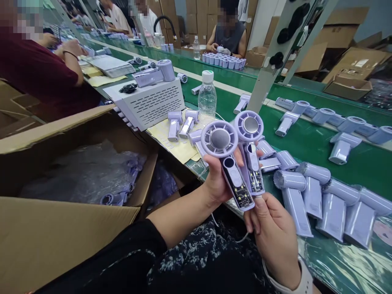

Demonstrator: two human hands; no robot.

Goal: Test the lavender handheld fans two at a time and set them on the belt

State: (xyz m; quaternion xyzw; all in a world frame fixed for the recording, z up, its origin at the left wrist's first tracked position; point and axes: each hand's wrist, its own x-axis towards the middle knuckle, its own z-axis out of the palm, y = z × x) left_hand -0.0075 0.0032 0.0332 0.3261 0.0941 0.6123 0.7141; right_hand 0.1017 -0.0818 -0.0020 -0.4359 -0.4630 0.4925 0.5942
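My left hand [217, 181] is closed around two lilac handheld fans, held side by side with their round grilles up. The nearer fan [219, 139] has a clear front on its handle, with a circuit board showing; the other fan [248, 126] stands just behind it to the right. At the bottom end of the farther fan, my right hand [274, 232] pinches the plug of a white cable [243, 238], mostly hidden by the fingers. Whether the plug is fully inside the fan I cannot tell. Several wrapped fans [332, 206] lie on the table to the right.
An open cardboard box [70, 228] with plastic bags and fans stands at left. Beyond my hands are a water bottle [207, 96] and a white vented metal case [150, 102]. More fans lie along the green conveyor belt [309, 147]. Other people work nearby.
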